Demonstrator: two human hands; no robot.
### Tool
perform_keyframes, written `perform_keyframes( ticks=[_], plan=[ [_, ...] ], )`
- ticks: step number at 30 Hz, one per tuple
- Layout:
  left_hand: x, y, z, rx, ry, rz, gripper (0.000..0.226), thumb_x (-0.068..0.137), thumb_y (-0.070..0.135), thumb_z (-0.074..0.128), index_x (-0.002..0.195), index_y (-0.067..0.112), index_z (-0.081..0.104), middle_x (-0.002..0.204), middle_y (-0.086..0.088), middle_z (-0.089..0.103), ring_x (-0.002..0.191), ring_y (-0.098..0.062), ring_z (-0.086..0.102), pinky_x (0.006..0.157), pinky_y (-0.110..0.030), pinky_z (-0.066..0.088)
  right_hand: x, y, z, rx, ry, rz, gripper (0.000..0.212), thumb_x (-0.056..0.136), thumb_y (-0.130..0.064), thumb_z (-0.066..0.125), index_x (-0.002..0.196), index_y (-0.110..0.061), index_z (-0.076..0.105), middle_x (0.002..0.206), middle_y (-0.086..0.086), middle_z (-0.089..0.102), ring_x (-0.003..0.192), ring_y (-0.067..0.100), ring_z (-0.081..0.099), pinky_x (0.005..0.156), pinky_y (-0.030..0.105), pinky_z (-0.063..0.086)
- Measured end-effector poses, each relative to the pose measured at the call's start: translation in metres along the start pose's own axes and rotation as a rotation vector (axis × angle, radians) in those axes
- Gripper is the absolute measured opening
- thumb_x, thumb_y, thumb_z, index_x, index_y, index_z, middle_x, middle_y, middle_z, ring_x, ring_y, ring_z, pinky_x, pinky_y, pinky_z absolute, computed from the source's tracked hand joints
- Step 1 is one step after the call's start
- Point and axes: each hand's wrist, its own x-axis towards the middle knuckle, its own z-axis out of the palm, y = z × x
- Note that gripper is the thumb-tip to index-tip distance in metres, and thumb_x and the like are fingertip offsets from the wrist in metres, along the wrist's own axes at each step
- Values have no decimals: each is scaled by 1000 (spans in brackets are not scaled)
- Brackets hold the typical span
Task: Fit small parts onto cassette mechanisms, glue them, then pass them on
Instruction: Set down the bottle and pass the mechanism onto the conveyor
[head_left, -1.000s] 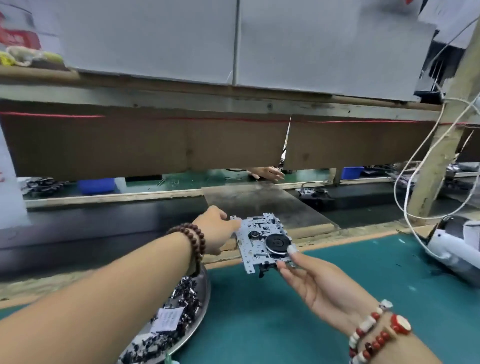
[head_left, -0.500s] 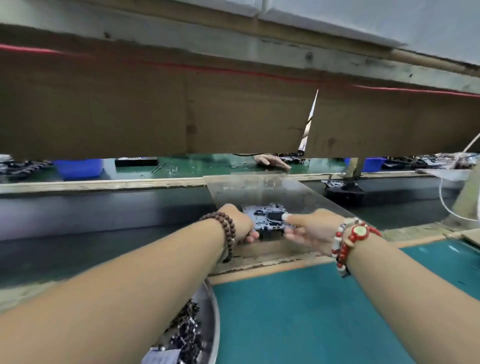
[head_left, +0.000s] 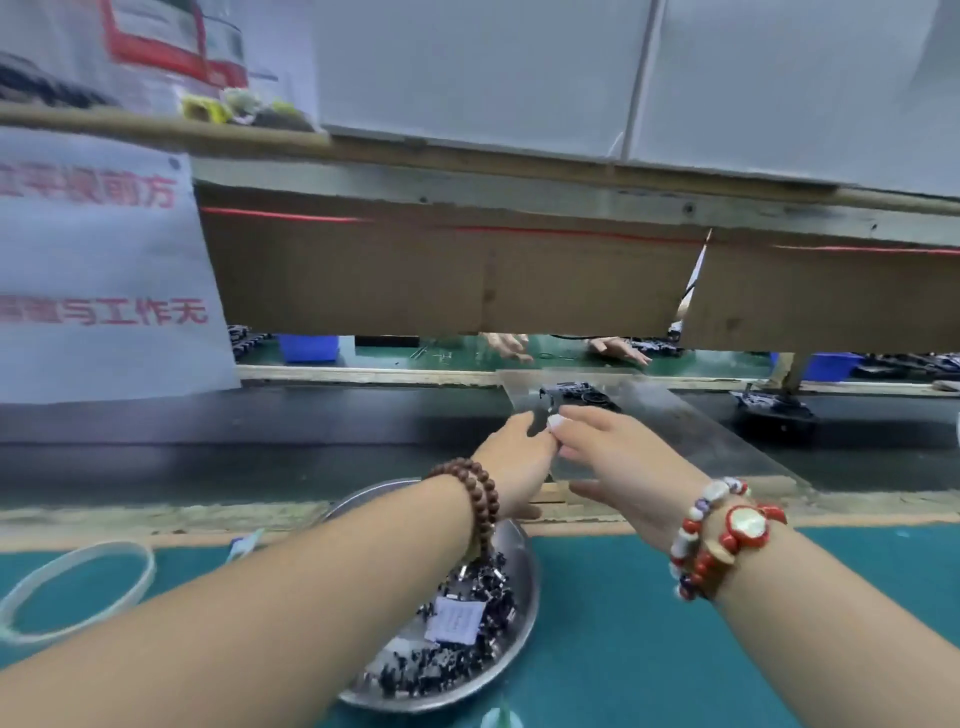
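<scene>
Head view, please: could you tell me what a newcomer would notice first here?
Two bare forearms reach forward, the left hand and right hand close together at the near edge of a clear sheet. A cassette mechanism lies just beyond them. Below the left wrist sits a metal dish of small dark parts.

A shiny round metal dish holds small black glossy plastic parts and a white paper slip. The teal bench mat looks matt; the brown cardboard skirt rough-edged; the clear plastic ramp smooth.

Two cassette mechanisms, one metal dish, two hands.
</scene>
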Motion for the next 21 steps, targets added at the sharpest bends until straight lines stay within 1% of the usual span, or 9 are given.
perform_keyframes(
  ticks=[2,4,6,8,11,13,16,18,21],
  plan=[
    [-45,7,-8,-13,-21,61,36,98,25,29,131,24,43,129,-3,53,112,-23,55,81,-39,51,-39,-23,15,149,-104,-27,26,97,-21,42,114,-14,62,114,4,65,96,11,64,79,31,54],
    [-88,7,-20,77,30,132,36,95,22,30,128,23,45,121,-8,59,107,-29,60,82,-41,51,-76,-42,30,228,-178,-61,24,97,-16,42,98,-13,66,105,7,70,90,12,66,71,29,57],
    [-135,1,-37,161,116,183,35,94,22,32,127,23,44,117,-9,61,105,-29,60,88,-45,50,-113,-54,47,245,-223,-99,21,96,-17,45,98,-16,67,102,7,71,93,14,65,81,36,54],
    [-183,-6,-54,164,153,203,32,95,25,36,126,27,42,115,-7,61,99,-25,61,85,-44,50,-146,-64,63,277,-278,-156,20,94,-18,48,99,-21,67,98,-1,73,92,11,67,83,34,53],
    [-250,-21,-86,268,257,226,44,95,33,44,137,32,32,111,3,57,85,-11,58,77,-30,50,-187,-79,90,309,-370,-241,22,87,-14,56,85,-28,73,84,-10,74,76,2,68,69,19,56],
    [-285,-34,-110,304,352,231,50,93,35,47,139,31,28,108,11,50,68,0,50,68,-19,47,-202,-88,110,333,-390,-265,22,82,-12,61,74,-28,74,70,-5,71,59,4,62,57,13,53],
    [-330,-46,-143,304,454,239,36,93,29,50,128,28,44,111,12,51,73,-7,50,72,-26,50,-220,-99,148,303,-460,-246,18,80,-7,63,65,-14,68,50,-2,55,44,4,48,46,14,46],
    [-355,-53,-164,319,518,228,27,92,25,52,119,28,49,105,11,54,76,-9,52,76,-30,50,-233,-108,178,279,-531,-235,16,83,-1,61,70,-9,63,51,-4,53,42,2,46,45,14,45],
    [-382,-61,-196,328,611,219,18,91,20,52,105,32,52,98,9,59,80,-9,56,73,-23,47,-247,-119,220,246,-608,-272,20,85,4,56,71,-9,62,56,-3,56,44,4,46,47,18,44]
  ],
)
